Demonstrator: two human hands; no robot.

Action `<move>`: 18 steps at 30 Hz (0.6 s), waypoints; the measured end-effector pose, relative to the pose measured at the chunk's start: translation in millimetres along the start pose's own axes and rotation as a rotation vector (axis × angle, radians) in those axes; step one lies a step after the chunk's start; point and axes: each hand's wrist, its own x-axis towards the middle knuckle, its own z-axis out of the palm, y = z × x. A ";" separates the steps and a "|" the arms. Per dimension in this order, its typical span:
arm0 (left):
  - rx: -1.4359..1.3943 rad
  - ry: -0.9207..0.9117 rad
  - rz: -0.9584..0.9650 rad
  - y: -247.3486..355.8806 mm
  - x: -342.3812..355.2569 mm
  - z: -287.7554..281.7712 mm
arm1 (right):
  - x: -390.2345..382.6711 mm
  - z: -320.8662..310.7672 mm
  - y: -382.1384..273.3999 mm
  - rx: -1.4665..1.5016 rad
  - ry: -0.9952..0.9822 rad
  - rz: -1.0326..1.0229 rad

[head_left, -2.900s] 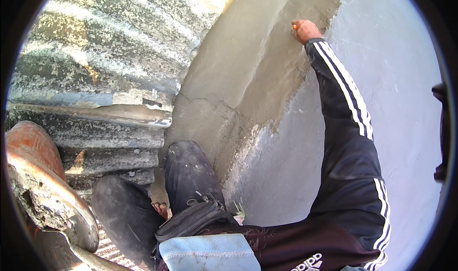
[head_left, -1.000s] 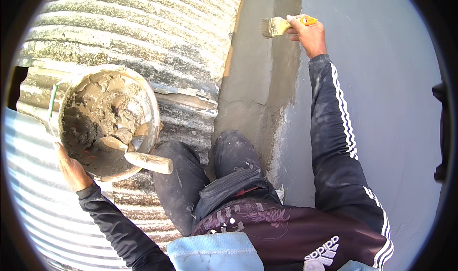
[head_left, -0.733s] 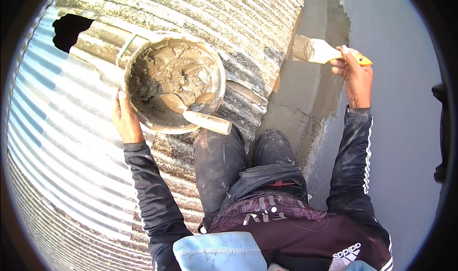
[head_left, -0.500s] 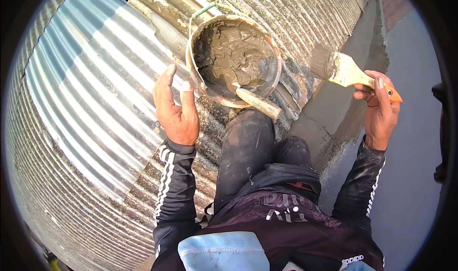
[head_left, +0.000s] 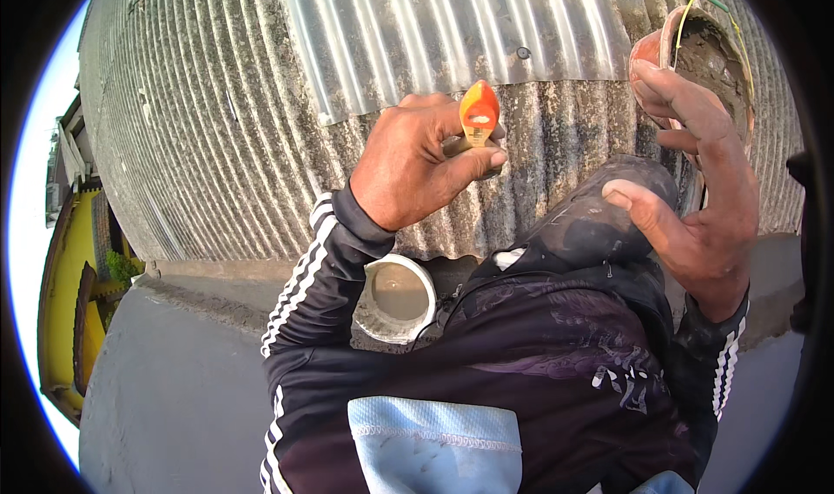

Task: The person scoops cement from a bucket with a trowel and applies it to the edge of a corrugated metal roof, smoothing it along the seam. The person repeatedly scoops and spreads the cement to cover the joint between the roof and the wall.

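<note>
My left hand (head_left: 413, 164) is closed round a paintbrush (head_left: 480, 112), whose orange-tipped wooden handle points up toward me. Its bristles are hidden below the hand. To the right, my right hand (head_left: 717, 198) holds nothing, its fingers apart and slightly bent. Just beyond those fingers stands an orange-red bucket (head_left: 647, 53) with a wire handle and wet grey mortar (head_left: 708, 59) inside, partly covered by the hand. Close to my left forearm sits a smaller white bucket (head_left: 427, 307) with murky grey-brown liquid in it.
Corrugated roofing (head_left: 200, 129) spreads out ahead, with a shiny, paler corrugated sheet (head_left: 452, 33) laid over it. A smooth grey cement surface (head_left: 174, 381) lies at lower left, below a ledge (head_left: 208, 277). A yellow building (head_left: 74, 277) shows beyond the far left edge.
The paintbrush has passed from my right hand to my left. My view has swung left, so the mortar bucket now sits at far right and the white bucket has come into sight.
</note>
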 end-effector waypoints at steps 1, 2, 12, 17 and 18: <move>-0.124 -0.061 -0.155 -17.7 -24.0 -9.1 | -11.3 -6.1 3.4 -0.014 -0.003 0.148; -0.144 -0.150 -0.323 -38.9 -50.6 -20.5 | -25.4 -13.4 9.0 -0.044 0.051 0.134; 0.272 -1.014 -0.825 -236.2 -279.0 89.8 | -201.0 -150.0 74.8 -0.217 0.432 1.014; 0.140 -1.073 -0.784 -238.3 -284.0 131.1 | -314.9 -178.6 110.5 -0.605 0.574 1.337; 0.118 -1.055 -0.804 -235.4 -280.7 133.5 | -335.6 -173.3 115.3 -0.594 0.558 1.396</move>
